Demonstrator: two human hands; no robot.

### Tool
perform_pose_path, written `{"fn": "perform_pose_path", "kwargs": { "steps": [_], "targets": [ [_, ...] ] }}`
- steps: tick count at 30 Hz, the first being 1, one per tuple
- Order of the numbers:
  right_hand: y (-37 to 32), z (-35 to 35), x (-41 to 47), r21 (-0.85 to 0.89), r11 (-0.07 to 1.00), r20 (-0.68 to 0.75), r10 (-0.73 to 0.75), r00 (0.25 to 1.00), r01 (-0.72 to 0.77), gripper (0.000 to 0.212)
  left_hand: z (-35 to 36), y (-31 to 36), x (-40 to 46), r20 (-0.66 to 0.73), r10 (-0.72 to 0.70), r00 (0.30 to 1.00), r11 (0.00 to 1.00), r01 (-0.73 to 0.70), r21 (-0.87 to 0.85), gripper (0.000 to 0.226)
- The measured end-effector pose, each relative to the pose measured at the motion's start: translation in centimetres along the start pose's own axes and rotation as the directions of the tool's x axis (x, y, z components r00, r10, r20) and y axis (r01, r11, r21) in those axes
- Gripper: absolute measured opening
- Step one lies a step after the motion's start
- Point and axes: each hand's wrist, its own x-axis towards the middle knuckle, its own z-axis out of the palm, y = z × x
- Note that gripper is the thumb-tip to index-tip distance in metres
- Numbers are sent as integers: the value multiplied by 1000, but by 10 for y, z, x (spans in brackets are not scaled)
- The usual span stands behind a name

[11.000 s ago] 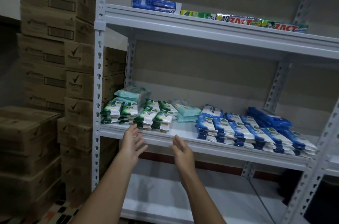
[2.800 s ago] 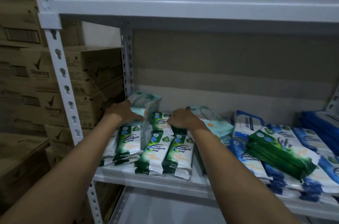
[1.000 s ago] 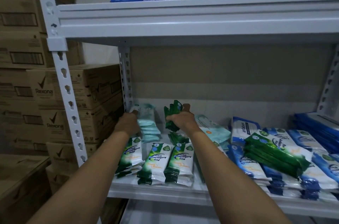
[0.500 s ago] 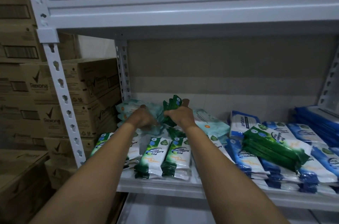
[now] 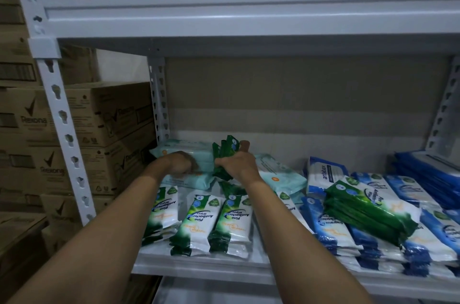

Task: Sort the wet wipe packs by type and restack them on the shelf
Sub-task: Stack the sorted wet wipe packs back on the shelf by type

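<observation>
Head view: right hand grip clutches green packs (upright); left hand grasps teal packs.

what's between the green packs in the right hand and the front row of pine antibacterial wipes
Nothing visible blocks it. The right hand holds the green packs upright at the shelf's back; the pine antibacterial wipes lie just in front and below. The left hand rests on the pale teal packs, off to the side.

Shelf looks like painted metal, smooth and kinda matt. Wipe packs are shiny plastic film, boxes plain matt cardboard.
</observation>
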Motion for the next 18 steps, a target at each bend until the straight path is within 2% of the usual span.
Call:
{"fn": "perform_pose_path", "kwargs": {
  "steps": [4, 5, 8, 10, 12, 15, 18],
  "targets": [
    [1, 2, 2, -1, 1000, 24, 17, 1000, -17, 75, 8, -3, 2, -79, 63, 995, 996, -67, -58, 24],
    [2, 2, 2, 3, 1000, 25, 8, 1000, -8, 75, 5, -7, 2, -74, 69, 995, 997, -73, -40, 25],
    [3, 2, -2, -8, 1000, 26, -11, 1000, 11, 72, -8, -16, -7, -102, 15, 995, 995, -5, 95, 9],
    [4, 2, -1, -16, 1000, 33, -19, 999, 19, 54, -8, -18, -6, -22, 6, 1000, 998, -5, 63, 12],
    [4, 0, -2, -24, 999, 36, -30, 999, 31, 49, -3, -13, -10, 124, 37, 992, 999, -37, 3, 20],
    [1, -1, -5, -31, 999, 35, -35, 999, 36, 54, 3, -11, -5, 155, 101, 983, 995, -102, -2, 26],
    [2, -2, -6, -32, 999, 57, -16, 998, 18, 35, 2, -7, -3, 172, 197, 965, 971, -216, 104, 38]
  ]
}}
